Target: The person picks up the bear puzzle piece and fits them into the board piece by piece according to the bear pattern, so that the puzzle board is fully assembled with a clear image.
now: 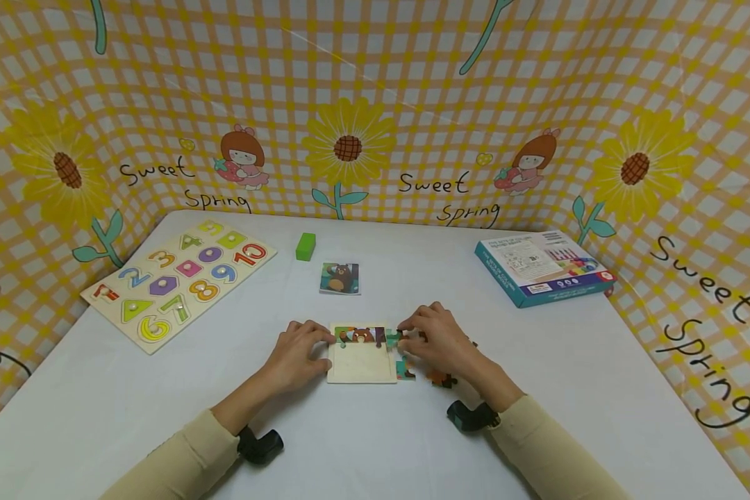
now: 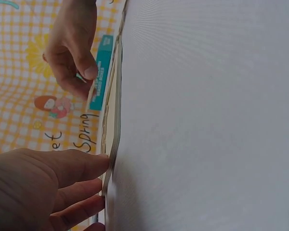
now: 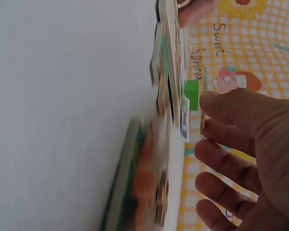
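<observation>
A small wooden puzzle board (image 1: 362, 367) lies flat on the table, with bear-picture pieces (image 1: 361, 335) along its far row and bare wood nearer me. My left hand (image 1: 296, 355) touches the board's left edge with thumb and fingertips, fingers fairly straight in the left wrist view. Just right of the board, my right hand (image 1: 442, 340) pinches a thin puzzle piece (image 3: 203, 126) between thumb and index finger, raised above the table. Loose pieces lie below and beside that hand, among them a teal one (image 1: 405, 369) and an orange-brown one (image 1: 442, 378); the hand partly covers others.
Beyond the board lies a bear picture card (image 1: 340, 278), with a green block (image 1: 305, 246) behind it. A number-and-shape board (image 1: 181, 281) occupies the left side, a teal-sided box (image 1: 545, 268) the right. Patterned cloth (image 1: 375, 83) stands behind the white table.
</observation>
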Motion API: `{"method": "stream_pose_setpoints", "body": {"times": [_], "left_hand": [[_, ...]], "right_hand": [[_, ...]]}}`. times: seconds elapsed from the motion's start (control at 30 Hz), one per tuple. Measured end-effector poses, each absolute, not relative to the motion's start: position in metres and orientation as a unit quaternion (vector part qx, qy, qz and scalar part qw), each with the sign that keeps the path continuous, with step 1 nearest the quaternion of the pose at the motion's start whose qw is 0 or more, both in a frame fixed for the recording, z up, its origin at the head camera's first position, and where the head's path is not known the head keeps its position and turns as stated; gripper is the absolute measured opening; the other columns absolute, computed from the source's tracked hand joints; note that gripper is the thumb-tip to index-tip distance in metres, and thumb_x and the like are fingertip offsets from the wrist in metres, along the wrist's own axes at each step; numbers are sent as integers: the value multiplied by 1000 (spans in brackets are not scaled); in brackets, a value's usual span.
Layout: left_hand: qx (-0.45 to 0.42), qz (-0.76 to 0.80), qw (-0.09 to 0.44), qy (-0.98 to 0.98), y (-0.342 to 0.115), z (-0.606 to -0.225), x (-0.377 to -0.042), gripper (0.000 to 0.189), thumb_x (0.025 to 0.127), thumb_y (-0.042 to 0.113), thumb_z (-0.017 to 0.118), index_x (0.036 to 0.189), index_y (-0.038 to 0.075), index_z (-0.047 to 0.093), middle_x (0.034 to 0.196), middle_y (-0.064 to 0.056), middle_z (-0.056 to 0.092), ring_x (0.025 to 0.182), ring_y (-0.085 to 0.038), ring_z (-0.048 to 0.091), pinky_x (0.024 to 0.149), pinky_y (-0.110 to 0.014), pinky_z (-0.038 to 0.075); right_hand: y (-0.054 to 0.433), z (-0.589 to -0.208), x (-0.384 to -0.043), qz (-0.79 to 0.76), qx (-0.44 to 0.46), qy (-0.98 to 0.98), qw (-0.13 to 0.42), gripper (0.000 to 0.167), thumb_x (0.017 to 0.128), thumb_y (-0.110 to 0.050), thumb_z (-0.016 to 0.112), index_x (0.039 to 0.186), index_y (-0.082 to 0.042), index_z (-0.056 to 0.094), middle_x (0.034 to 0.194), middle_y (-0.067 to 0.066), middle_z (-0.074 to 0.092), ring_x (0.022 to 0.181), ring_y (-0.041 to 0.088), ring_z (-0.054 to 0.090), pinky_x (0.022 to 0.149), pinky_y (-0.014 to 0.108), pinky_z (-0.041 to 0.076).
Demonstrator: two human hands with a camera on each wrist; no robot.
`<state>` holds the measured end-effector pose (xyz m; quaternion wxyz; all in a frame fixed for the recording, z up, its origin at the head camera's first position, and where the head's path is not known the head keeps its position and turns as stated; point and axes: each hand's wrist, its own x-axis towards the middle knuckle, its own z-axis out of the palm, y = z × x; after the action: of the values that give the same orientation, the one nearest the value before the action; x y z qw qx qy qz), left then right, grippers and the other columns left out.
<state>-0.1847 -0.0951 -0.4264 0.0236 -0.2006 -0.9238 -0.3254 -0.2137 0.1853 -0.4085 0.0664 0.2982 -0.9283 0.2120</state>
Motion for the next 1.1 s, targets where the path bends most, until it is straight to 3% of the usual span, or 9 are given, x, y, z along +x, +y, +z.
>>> {"method": "stream_pose_setpoints", "body": {"times": [0.53,1.1], "left_hand": [[-203,-322,21,-924,-96,-428,-186,33,76,8,77,108,5,68,114,-6,59,106,-30,46,85,-48,35],[-207,-326,26,-922,-97,-427,-186,32,76,8,77,106,5,68,112,-5,60,104,-29,46,84,-48,35]], "right_hand": [[131,-407,-207,171,344,-922,54,25,82,-27,76,103,-13,75,94,-1,62,87,19,46,78,39,37],[113,-411,-212,147,366,-917,64,20,82,-31,76,96,-18,76,94,-2,61,86,18,46,76,37,38]]}}
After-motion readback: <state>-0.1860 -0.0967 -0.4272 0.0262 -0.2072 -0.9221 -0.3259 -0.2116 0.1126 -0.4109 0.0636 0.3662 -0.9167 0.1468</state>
